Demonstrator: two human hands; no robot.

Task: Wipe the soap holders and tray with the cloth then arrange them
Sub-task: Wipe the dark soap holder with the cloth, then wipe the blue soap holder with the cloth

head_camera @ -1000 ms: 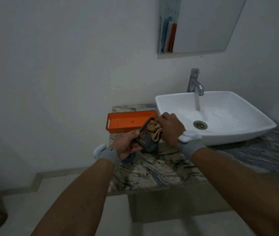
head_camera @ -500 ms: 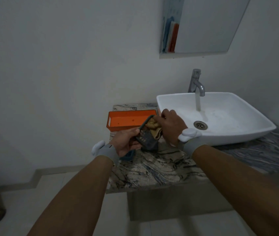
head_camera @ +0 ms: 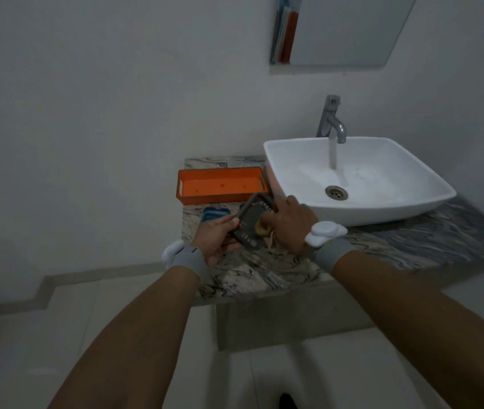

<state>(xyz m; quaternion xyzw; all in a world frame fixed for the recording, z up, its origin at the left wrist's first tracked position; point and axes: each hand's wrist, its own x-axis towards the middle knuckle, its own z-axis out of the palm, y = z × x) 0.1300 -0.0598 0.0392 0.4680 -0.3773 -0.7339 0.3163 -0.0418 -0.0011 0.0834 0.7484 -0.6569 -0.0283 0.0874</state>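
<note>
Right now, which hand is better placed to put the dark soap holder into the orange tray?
The left hand, probably. It already grips the dark soap holder and lies nearer the orange tray. The right hand is busy pressing the cloth against it.

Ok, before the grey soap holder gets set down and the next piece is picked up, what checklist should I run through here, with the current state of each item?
1. Left hand grips the grey soap holder firmly: ok, fingers wrap its left edge.
2. Right hand presses the cloth on the holder: ok.
3. Holder wiped clean all over: cannot tell, too dark and partly covered.
4. Blue soap holder within reach on the counter: ok, just behind the left hand.
5. Orange tray free to receive items: ok, looks empty.
6. Tap turned off: not ok, water runs into the sink.
</note>
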